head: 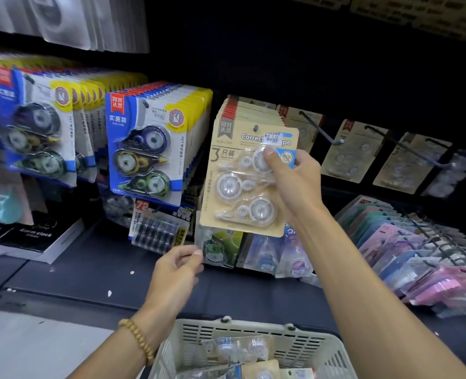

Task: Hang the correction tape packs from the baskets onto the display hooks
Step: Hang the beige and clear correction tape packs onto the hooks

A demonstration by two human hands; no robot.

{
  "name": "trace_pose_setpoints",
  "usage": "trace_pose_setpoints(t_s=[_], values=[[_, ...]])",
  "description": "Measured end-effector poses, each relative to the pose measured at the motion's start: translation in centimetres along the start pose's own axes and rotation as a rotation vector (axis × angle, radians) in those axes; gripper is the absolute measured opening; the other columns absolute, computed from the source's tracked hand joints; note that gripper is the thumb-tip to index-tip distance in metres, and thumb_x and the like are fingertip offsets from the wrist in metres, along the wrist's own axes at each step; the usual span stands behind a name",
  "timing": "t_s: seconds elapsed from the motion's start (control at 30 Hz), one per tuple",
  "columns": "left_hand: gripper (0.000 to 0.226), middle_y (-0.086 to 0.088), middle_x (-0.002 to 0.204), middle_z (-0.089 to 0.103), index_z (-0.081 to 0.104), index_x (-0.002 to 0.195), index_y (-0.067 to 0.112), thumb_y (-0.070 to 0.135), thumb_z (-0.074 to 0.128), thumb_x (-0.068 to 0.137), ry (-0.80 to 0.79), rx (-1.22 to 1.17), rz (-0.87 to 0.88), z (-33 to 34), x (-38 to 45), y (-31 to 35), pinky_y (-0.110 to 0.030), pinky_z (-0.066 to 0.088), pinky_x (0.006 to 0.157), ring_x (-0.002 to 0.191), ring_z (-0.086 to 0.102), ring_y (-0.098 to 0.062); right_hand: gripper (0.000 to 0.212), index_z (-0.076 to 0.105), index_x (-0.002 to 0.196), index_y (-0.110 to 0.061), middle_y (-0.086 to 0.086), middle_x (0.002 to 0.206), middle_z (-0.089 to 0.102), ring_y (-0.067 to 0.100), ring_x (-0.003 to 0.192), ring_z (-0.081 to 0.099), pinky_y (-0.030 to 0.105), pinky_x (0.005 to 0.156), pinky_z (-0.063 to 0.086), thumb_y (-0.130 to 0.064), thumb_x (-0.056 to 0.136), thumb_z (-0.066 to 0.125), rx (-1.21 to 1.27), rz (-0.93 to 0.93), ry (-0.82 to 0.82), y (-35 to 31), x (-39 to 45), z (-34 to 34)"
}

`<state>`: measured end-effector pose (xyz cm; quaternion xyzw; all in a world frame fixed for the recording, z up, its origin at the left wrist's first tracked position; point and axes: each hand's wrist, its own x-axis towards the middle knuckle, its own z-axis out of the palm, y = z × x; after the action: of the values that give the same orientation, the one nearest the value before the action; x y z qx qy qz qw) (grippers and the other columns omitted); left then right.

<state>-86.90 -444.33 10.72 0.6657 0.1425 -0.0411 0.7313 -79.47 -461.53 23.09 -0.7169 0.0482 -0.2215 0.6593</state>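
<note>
The right hand (pixel 294 176) pinched a tan 3-piece correction tape pack (pixel 249 181) by its blister, steadying it with its hole at the loaded hook (pixel 255 129). The left hand (pixel 175 269), fingers curled, pinched a small green pack (pixel 218 248) lower down. More packs lay in the basket (pixel 251 348).

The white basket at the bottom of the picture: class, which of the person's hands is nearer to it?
Left. The left hand hangs just above the basket, at a small green pack. The right hand is higher, holding the tan pack.
</note>
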Motion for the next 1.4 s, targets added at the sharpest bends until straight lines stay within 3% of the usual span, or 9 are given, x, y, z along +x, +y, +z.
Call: trace_pose_setpoints(t_s=[0.23,0.4,0.73,0.87,1.0,1.1,1.27,1.33,1.4], values=[[0.010,0.000,0.103,0.072,0.066,0.104,0.022,0.016,0.057,0.102,-0.009,0.010,-0.001,-0.3,-0.3,-0.4,-0.030,0.054,0.086,0.100,0.069,-0.013,0.024,0.061,0.109,-0.019,-0.011,0.097,0.066,0.003,0.086,0.061,0.021,0.072,0.047,-0.036,0.094,0.069,-0.053,-0.011,0.057,1.5,1.7,1.3],[0.010,-0.001,0.101,0.072,0.065,0.104,0.023,0.017,0.058,0.101,-0.028,0.022,0.001,-0.1,-0.3,-0.5,-0.030,0.054,0.086,0.099,0.070,-0.012,0.027,0.059,0.106,-0.021,-0.011,0.093,0.061,0.003,0.081,0.056,0.021,0.065,0.041,-0.044,0.095,0.067,-0.113,0.018,0.085,2.5,3.0,1.9],[0.006,-0.002,0.097,0.071,0.066,0.103,0.021,0.019,0.062,0.099,-0.108,0.104,-0.035,0.3,-1.2,-2.5,-0.039,0.054,0.097,0.101,0.070,-0.018,0.026,0.060,0.115,-0.015,-0.006,0.099,0.062,0.006,0.091,0.062,0.013,0.067,0.045,-0.036,0.099,0.061,-0.248,0.035,0.102,5.0,0.3,-1.7],[0.005,-0.003,0.100,0.070,0.065,0.102,0.022,0.021,0.061,0.100,-0.150,0.169,-0.053,0.8,-2.1,-4.3,-0.041,0.053,0.100,0.101,0.069,-0.019,0.025,0.061,0.117,-0.015,-0.001,0.105,0.066,0.014,0.100,0.065,0.033,0.074,0.050,-0.033,0.100,0.060,-0.286,0.136,0.089,8.4,-3.4,-5.1],[0.004,0.001,0.099,0.070,0.065,0.102,0.022,0.023,0.063,0.099,-0.188,0.274,-0.094,1.5,-3.2,-7.6,-0.041,0.055,0.096,0.099,0.069,-0.017,0.029,0.062,0.120,-0.013,0.003,0.106,0.067,0.015,0.099,0.064,0.025,0.078,0.048,-0.033,0.100,0.060,-0.307,0.275,0.074,12.3,-8.9,-8.8],[0.006,-0.001,0.092,0.066,0.065,0.095,0.020,0.017,0.062,0.099,-0.238,0.353,-0.100,2.0,-4.2,-10.1,-0.029,0.052,0.080,0.091,0.065,-0.017,0.027,0.062,0.120,-0.011,-0.006,0.095,0.064,0.010,0.089,0.061,0.024,0.080,0.043,-0.029,0.100,0.062,-0.332,0.403,0.068,15.3,-13.7,-11.5],[0.017,0.004,0.103,0.066,0.061,0.103,0.026,0.019,0.072,0.092,-0.375,0.674,-0.115,1.7,-5.1,-15.0,-0.025,0.049,0.088,0.105,0.064,-0.019,0.030,0.064,0.122,-0.006,0.004,0.104,0.067,0.022,0.108,0.063,0.032,0.095,0.048,-0.021,0.096,0.067,-0.504,0.676,-0.140,21.8,-20.8,-15.3],[0.035,0.006,0.106,0.059,0.053,0.109,0.026,0.016,0.078,0.087,-0.405,0.793,-0.117,1.0,-5.5,-16.8,-0.012,0.045,0.077,0.098,0.063,-0.004,0.047,0.059,0.131,-0.004,0.014,0.126,0.065,0.028,0.123,0.059,0.034,0.102,0.047,-0.024,0.092,0.074,-0.551,0.778,-0.307,24.4,-22.5,-16.3],[0.050,0.003,0.113,0.053,0.047,0.118,0.023,0.006,0.080,0.083,-0.371,0.842,-0.140,0.2,-5.6,-18.3,-0.002,0.041,0.065,0.082,0.058,0.006,0.069,0.047,0.146,-0.009,0.009,0.143,0.054,0.022,0.132,0.052,0.029,0.102,0.045,-0.026,0.087,0.079,-0.604,0.847,-0.513,26.3,-23.4,-16.8]])
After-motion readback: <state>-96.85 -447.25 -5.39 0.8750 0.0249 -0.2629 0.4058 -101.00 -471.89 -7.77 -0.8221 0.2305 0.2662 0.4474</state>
